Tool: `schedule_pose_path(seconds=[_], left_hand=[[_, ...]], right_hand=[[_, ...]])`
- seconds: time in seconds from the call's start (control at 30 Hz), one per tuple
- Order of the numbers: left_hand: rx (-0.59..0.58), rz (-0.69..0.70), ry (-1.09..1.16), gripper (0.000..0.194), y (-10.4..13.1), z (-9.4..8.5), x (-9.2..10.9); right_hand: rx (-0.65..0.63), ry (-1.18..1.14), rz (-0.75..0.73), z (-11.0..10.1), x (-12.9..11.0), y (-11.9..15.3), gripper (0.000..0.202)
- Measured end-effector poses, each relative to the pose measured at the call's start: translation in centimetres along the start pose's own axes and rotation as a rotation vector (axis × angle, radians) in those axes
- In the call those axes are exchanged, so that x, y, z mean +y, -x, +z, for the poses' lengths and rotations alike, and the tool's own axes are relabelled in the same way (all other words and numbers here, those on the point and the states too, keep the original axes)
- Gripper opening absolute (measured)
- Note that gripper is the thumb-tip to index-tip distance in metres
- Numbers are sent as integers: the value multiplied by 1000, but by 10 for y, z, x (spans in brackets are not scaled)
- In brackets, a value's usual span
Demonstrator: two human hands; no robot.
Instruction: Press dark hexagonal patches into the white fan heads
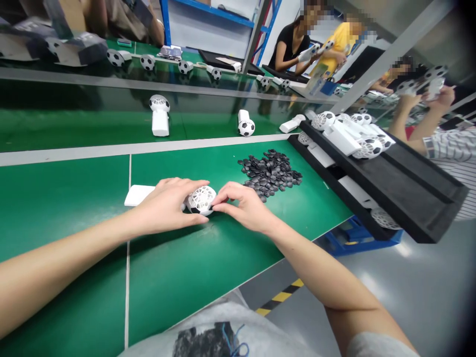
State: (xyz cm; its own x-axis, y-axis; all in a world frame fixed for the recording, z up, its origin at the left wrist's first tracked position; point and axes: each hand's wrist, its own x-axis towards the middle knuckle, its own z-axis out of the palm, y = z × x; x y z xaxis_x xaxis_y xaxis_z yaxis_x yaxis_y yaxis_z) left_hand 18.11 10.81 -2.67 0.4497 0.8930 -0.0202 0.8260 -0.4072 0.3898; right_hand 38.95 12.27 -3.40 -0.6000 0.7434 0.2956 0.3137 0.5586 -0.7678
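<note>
On the green table a white plastic piece with a soccer-ball-shaped head (202, 199) lies under my left hand (167, 206). Thumb and fingers of that hand grip the ball from both sides, and the flat white handle (139, 195) sticks out to the left behind the wrist. My right hand (243, 206) pinches a small black patch (212, 208) against the ball's right side. White lattice shows on top of the ball, with a black patch low on its front. Just beyond my right hand is a loose pile of small black patches (273, 171).
Black trays (412, 173) of white ball-headed pieces overhang the table's right side. Behind a pale rail, a green conveyor (201, 119) carries several similar pieces. Co-workers (292, 44) handle such pieces at the back and right. A blue stool-like frame (357, 238) stands below the trays.
</note>
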Motion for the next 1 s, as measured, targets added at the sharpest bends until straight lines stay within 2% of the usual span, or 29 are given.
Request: schedule_pose_path(seconds=[0.2, 0.37, 0.43, 0.5, 0.6, 0.63, 0.7, 0.77, 0.83, 0.93, 1.0], left_hand=[[103, -35, 30, 58, 0, 4, 10], [141, -15, 20, 51, -1, 9, 15], [140, 7, 22, 49, -2, 6, 14], [92, 46, 32, 48, -5, 1, 11], [-60, 152, 58, 52, -7, -6, 3], [-82, 169, 61, 58, -6, -6, 0], [-39, 148, 56, 71, -4, -1, -2], [56, 86, 53, 77, -1, 7, -1], [94, 73, 61, 73, -1, 13, 0], [13, 155, 85, 66, -4, 15, -2], [15, 146, 86, 67, -4, 15, -4]], right_hand=[[16, -75, 27, 0, 10, -5, 8], [-42, -263, 159, 9, 14, -5, 19], [-49, -308, 209, 10, 18, -5, 24], [-46, -308, 222, 5, 23, -4, 24], [75, -79, 225, -14, 35, -2, 11], [129, 54, 234, -22, 38, -1, 7], [176, 294, 245, -35, 44, 2, 5], [132, 415, 237, -40, 47, 4, 4], [63, 484, 220, -39, 47, 5, 8], [-25, 570, 238, -33, 44, 4, 13], [-69, 621, 257, -31, 42, 2, 14]])
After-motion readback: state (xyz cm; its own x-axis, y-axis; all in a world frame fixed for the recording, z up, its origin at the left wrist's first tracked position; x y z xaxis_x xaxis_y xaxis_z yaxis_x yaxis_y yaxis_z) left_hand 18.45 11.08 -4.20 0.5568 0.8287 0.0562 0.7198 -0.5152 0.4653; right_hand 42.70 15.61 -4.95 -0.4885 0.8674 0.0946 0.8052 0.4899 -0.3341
